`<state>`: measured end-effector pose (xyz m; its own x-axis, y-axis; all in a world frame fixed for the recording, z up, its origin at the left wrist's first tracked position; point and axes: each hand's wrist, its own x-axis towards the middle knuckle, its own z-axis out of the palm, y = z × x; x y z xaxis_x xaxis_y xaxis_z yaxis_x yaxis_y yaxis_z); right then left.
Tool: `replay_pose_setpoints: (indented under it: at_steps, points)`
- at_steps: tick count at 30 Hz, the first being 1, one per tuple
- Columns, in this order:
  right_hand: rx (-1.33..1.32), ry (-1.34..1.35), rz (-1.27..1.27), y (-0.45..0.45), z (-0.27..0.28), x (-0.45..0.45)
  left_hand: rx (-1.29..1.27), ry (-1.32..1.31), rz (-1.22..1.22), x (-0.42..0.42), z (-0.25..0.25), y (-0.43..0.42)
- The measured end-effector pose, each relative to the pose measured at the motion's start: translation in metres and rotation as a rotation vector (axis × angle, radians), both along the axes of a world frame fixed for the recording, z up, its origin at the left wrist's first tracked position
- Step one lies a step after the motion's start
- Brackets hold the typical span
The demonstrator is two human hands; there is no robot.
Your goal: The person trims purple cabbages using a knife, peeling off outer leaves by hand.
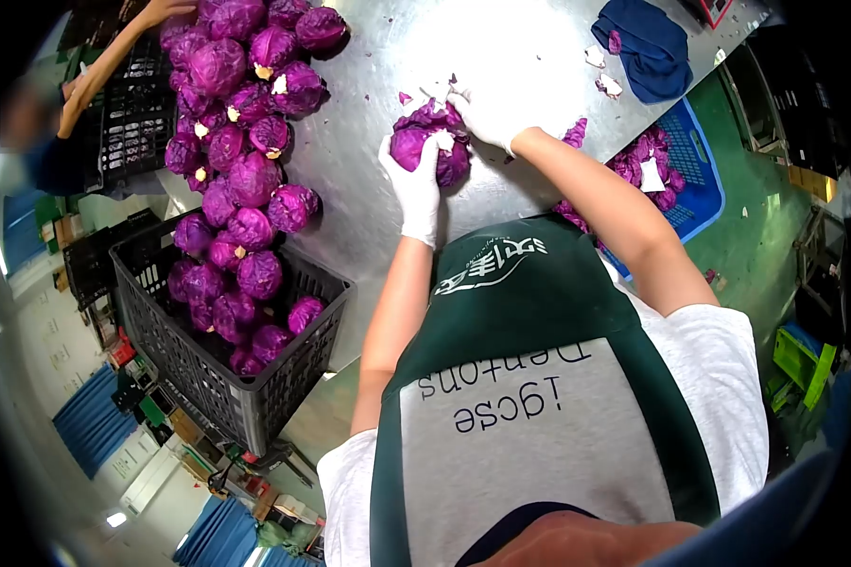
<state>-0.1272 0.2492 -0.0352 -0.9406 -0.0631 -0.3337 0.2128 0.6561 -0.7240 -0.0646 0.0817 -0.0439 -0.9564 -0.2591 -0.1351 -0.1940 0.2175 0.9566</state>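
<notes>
A red cabbage [408,146] with loosened outer leaves rests on the metal table in front of me. My left hand [418,186], in a white glove, is wrapped around its near left side, thumb by the pale stem end. At its upper right edge is my right hand [485,121], also white-gloved, with bent fingers pressed together by the leaves. A whitish bit shows near those fingertips; what they grip is too small to tell. Small purple leaf scraps [405,97] lie just beyond the cabbage.
Many red cabbages [225,146] are piled at left, spilling into a black crate [298,392]. A blue basket [702,180] at right holds purple leaves. A dark blue cloth [643,52] lies on the table [373,85]. Another person's arm [104,61] reaches toward the pile.
</notes>
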Motion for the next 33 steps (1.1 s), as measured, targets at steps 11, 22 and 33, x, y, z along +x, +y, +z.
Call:
replay_pose_setpoints:
  at_steps: [11, 22, 33]
  points:
    - [-0.009, 0.065, -0.193, 0.015, -0.037, 0.023, -0.293, 0.022, -0.239, -0.011, 0.001, -0.042]
    - [0.124, 0.415, 0.278, -0.018, 0.046, 0.064, -0.254, 0.026, -0.305, 0.014, 0.002, -0.025]
    - [0.158, 0.308, 0.186, 0.021, 0.039, 0.024, -0.632, -0.061, -0.342, 0.011, 0.04, 0.009]
